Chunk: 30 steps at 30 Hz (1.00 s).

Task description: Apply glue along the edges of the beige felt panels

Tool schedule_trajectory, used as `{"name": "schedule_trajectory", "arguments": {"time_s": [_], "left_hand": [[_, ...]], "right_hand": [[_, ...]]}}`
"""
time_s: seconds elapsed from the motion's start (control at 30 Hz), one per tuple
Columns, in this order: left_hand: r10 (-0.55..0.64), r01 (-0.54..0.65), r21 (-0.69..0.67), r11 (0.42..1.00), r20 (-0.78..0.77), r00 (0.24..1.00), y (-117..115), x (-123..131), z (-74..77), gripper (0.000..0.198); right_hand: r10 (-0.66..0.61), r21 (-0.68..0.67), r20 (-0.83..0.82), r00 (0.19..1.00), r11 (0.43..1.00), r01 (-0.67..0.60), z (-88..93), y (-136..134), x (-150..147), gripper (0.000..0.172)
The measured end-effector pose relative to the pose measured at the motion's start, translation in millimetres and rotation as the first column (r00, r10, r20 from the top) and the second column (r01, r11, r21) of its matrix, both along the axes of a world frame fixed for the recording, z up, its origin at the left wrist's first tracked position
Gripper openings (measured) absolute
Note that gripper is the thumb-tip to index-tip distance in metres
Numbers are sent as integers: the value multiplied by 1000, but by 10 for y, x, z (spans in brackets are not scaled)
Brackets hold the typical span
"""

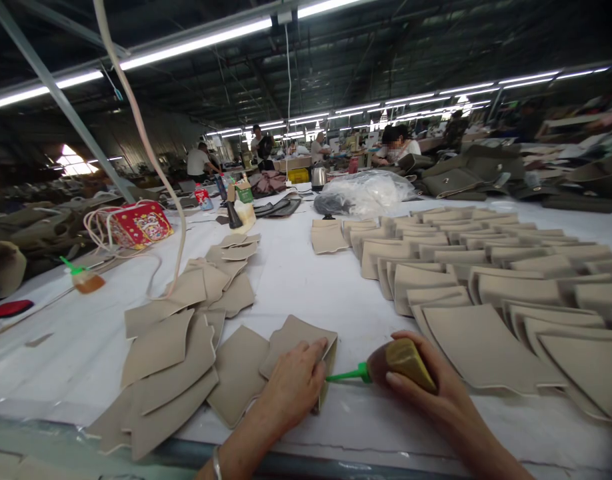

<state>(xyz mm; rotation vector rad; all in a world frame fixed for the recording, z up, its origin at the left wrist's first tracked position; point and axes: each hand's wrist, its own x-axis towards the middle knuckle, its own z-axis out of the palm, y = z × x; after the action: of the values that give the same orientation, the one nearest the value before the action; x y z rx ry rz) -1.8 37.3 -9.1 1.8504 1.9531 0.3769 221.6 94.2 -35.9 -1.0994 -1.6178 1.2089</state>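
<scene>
My right hand (439, 390) is wrapped round a squeeze bottle of amber glue (403, 363) and holds it on its side. Its long green nozzle points left, the tip at the edge of a beige leather-like panel (299, 340). Over that panel bends my left hand (296, 383), its fingers closed on the right edge, where a darker underside shows; the thumb is hidden. Another flat panel (241, 373) lies to the left, partly under the first. Farther left is a loose overlapping pile of similar panels (171, 363).
Rows of overlapping beige panels (491, 340) fill the right side of the white-covered table (286, 267). On the left lie a second glue bottle (89, 280), a red patterned box (141, 223) and a hanging hose (179, 247). Clear plastic wrapping (371, 190) lies at the back. Several people work beyond.
</scene>
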Motion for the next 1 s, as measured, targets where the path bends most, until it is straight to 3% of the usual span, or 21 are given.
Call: {"name": "schedule_trajectory", "arguments": {"time_s": [0.23,0.5,0.73,1.0], "left_hand": [[-25,24,17,1000,32,999,31,-28,-41,46],[-22,21,19,1000,62,998,34,-34,-39,45],[-27,25,30,999,59,998,49,-35,-51,45],[-15,13,35,999,46,999,49,-32,-82,46]], "right_hand": [[-83,111,34,996,991,79,-15,395,15,53],[59,-2,-5,998,998,-59,-5,250,6,51],[-87,45,-4,996,995,87,-5,378,-5,52],[-54,39,10,998,998,54,-20,273,-1,51]]}}
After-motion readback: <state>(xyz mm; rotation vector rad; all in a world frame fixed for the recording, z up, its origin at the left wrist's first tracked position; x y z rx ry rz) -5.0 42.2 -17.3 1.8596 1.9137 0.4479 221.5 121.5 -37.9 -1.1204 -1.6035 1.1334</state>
